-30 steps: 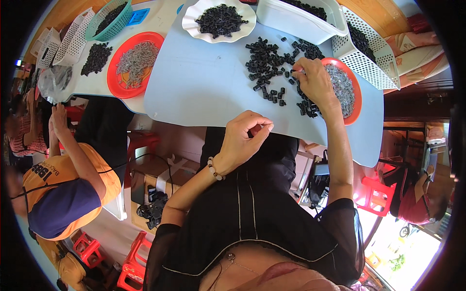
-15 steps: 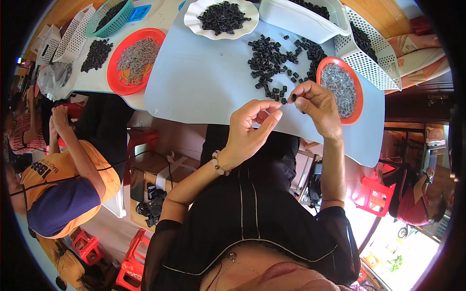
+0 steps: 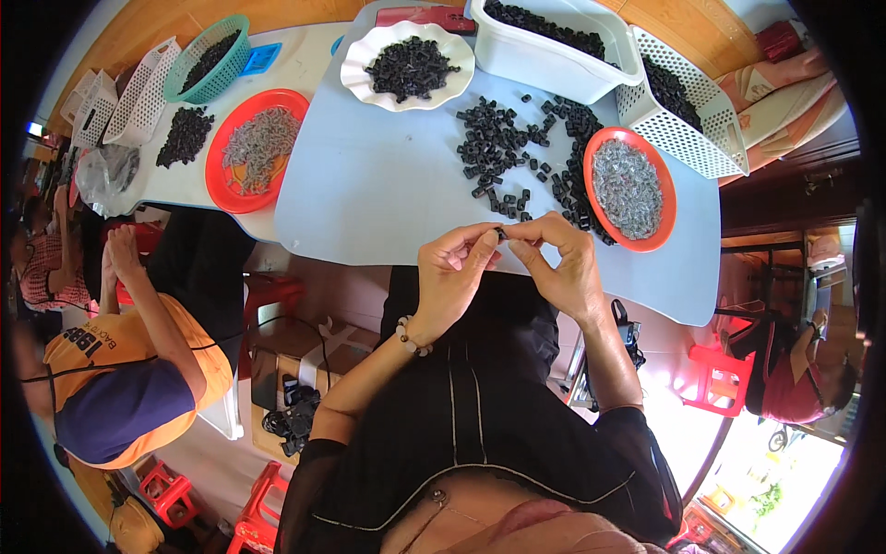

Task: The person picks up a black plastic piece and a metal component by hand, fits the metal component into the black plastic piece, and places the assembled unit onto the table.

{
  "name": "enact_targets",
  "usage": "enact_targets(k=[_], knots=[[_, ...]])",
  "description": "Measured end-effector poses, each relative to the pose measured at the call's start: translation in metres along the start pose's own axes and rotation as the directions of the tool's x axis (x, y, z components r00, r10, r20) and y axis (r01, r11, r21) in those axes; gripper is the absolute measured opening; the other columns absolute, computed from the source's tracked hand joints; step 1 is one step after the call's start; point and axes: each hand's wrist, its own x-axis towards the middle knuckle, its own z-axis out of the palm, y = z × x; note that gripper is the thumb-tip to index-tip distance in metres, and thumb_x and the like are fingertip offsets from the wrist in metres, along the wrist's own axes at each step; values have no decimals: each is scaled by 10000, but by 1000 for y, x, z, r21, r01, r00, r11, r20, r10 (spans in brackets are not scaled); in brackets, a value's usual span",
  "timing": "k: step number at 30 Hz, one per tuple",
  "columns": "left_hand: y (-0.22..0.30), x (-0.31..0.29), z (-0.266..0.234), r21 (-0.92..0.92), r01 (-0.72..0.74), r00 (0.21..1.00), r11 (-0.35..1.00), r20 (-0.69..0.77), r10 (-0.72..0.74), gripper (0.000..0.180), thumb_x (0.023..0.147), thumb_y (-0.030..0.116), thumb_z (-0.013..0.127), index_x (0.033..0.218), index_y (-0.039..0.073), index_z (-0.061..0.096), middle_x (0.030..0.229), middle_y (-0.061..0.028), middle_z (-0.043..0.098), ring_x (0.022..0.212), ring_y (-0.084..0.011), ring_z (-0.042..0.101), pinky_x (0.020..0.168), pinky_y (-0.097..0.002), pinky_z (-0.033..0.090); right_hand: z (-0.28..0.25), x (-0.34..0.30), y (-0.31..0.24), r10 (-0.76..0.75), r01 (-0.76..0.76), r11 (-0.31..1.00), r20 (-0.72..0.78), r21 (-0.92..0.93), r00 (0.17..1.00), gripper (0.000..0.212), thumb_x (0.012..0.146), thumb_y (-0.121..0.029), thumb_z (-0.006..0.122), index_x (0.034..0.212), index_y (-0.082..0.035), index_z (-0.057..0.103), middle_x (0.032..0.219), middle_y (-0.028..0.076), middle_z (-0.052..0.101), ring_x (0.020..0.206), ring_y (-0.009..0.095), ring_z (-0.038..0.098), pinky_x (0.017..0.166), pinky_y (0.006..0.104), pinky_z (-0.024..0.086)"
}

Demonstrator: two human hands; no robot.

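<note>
- Two hands meet at the near edge of our table (image 3: 369,198): left hand (image 3: 454,277) and right hand (image 3: 556,268), fingertips pinched together on one small black piece (image 3: 499,233).
- Both hands are pinching that piece between thumb and forefinger; whether something thin goes into it from the right we cannot tell, it is too small to see.
- Just beyond our fingers lies the loose pile (image 3: 517,157) of black pieces, spread over the pale blue top.
- Right of the pile sits an orange plate (image 3: 630,189) of grey bits, touching the pile's edge.
- Far side: a white dish (image 3: 407,66) of black pieces, a white tub (image 3: 554,42) and a white basket (image 3: 683,115), both holding more.
- Left, another person (image 3: 129,369) in an orange top works at a second orange plate (image 3: 254,150).
- To do this well, we judge: keep the piece clamped steady in the left, let the right fingertips do the fine work, and hold it over the table so a slip lands on the top, not the lap.
</note>
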Motion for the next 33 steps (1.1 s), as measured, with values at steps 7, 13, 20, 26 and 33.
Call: enact_targets(k=[7,13,20,26,33], knots=[[8,1,-8,-117,131,990,984,-30,-135,184,967,185,625,1022,13,658,1007,-153,700,788,-155,673,682,-279,543,-42,22,18,22,-57,975,-159,-217,987,143,846,-77,707,974,-15,715,861,136,696,774,234,655,720,334,516],[10,6,-5,-182,205,977,962,-14,-211,145,963,163,621,1020,34,656,925,-90,677,726,-112,606,677,-263,499,-124,46,90,-101,-133,813,-362,-567,927,133,832,-87,672,932,-8,710,876,162,705,781,330,651,758,409,512],[7,2,-1,-176,212,976,961,-4,-217,182,959,172,639,1053,17,658,907,-36,651,724,-83,572,672,-234,476,-129,59,102,-71,-78,820,-235,-567,969,141,821,-96,684,940,-29,718,876,133,712,761,322,640,750,411,513],[10,-2,5,-139,196,980,971,2,-198,181,948,154,655,1052,6,672,897,-27,646,715,-81,563,667,-234,469,-130,65,116,-94,-87,732,-226,-676,970,131,820,-72,694,931,-3,704,862,122,713,771,253,662,763,347,526],[9,0,7,-39,164,985,986,66,-161,170,943,133,660,1068,19,672,871,-9,624,730,-81,553,674,-233,448,-139,60,104,96,-173,944,-270,-280,958,195,903,-158,677,882,36,673,737,20,648,711,73,577,669,259,475]])
